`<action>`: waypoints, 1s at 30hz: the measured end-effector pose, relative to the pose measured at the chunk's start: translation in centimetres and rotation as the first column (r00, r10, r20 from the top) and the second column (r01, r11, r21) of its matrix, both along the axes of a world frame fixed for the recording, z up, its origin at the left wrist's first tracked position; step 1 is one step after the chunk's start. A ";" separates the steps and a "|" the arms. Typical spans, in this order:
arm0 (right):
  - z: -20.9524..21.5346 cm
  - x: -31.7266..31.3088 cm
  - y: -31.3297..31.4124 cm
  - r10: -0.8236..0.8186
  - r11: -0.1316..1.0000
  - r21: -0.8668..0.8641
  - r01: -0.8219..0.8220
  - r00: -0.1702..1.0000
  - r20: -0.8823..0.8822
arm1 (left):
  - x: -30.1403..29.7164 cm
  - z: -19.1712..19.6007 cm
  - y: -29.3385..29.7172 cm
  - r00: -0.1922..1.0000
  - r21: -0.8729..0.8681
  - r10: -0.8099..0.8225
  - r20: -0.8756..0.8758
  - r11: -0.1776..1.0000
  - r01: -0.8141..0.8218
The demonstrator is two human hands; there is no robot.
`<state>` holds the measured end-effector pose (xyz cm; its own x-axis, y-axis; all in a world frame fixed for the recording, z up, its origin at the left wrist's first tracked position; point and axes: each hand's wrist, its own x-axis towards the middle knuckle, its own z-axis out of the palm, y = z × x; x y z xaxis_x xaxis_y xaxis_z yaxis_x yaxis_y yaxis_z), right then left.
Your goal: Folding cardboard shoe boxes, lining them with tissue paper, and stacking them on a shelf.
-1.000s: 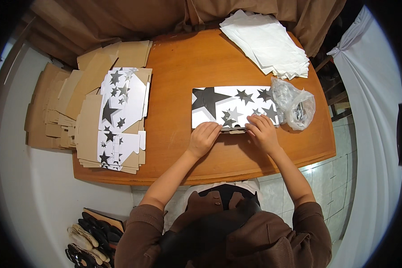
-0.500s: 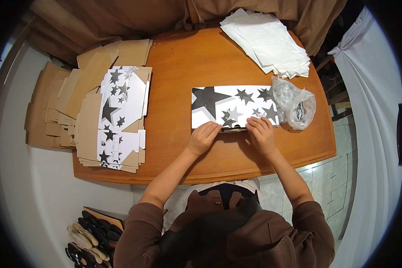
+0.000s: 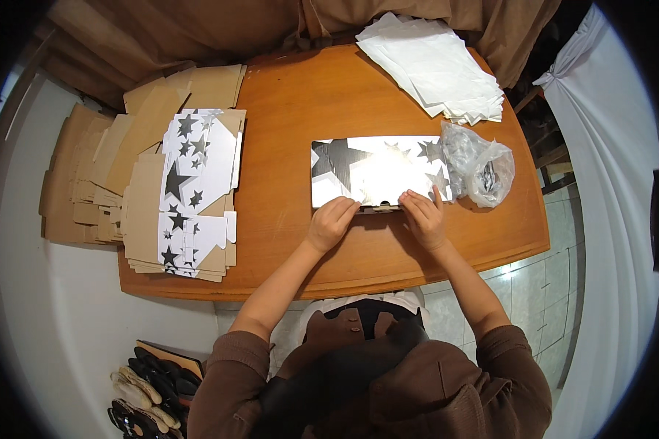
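A white box with black stars stands on the round wooden table, its glossy top face catching glare. My left hand has its fingers curled against the box's near edge at the left. My right hand presses the same near edge further right, fingers spread along it. Both hands rest on the box's front lip, where a bit of brown cardboard shows.
A stack of flat star-printed and brown cardboard blanks lies at the table's left. White paper sheets sit at the back right, a crumpled clear plastic bag beside the box. Shoes lie on the floor at lower left.
The box's top face has tilted, so it now reflects bright light. Both hands have stayed at its near edge, shifting only slightly.
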<state>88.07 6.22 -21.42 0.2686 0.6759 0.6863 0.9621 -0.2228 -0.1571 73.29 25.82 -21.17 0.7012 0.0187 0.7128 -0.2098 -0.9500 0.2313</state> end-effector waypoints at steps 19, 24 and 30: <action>0.5 -1.8 0.1 0.028 0.986 -0.164 -0.036 0.998 -0.054 | 0.8 -0.5 -4.3 0.982 -0.027 0.172 -0.075 0.984 -0.175; -0.2 -0.9 -0.6 0.127 0.984 -0.135 -0.116 0.989 0.080 | 1.5 -0.1 -4.6 0.983 -0.107 0.160 -0.089 0.980 -0.169; -0.7 -0.2 -0.3 0.124 0.980 -0.183 -0.080 0.962 0.244 | 1.6 -0.2 -4.8 0.982 -0.106 0.178 -0.061 0.977 -0.184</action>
